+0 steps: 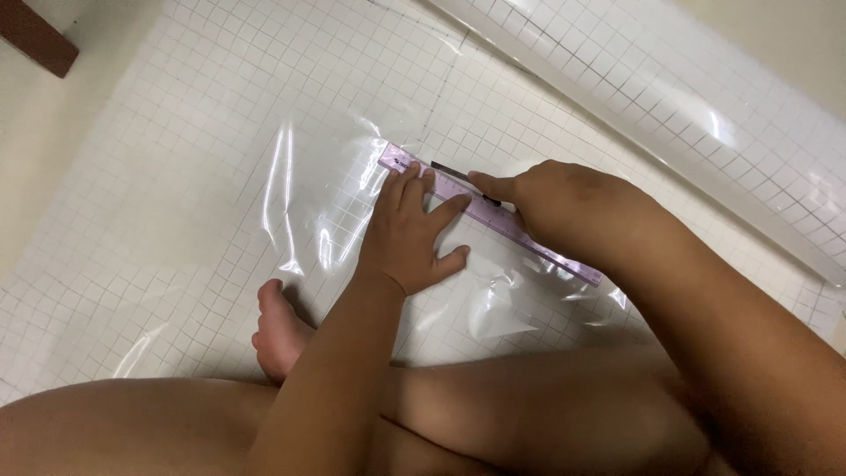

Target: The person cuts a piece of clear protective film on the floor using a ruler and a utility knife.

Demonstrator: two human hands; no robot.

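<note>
A pink-purple ruler (538,248) lies slantwise on a sheet of clear gridded film (220,159) spread over the floor. My left hand (412,231) presses flat on the ruler's upper end, fingers spread. My right hand (551,198) is closed around a thin dark tool (449,169) whose tip rests along the ruler's far edge. Whether it is a pen or a blade I cannot tell.
The roll of the same gridded film (670,97) runs across the upper right. My bare foot (280,330) and legs (529,405) rest on the sheet's near edge. A dark brown furniture piece (35,35) stands at the top left on the pale floor.
</note>
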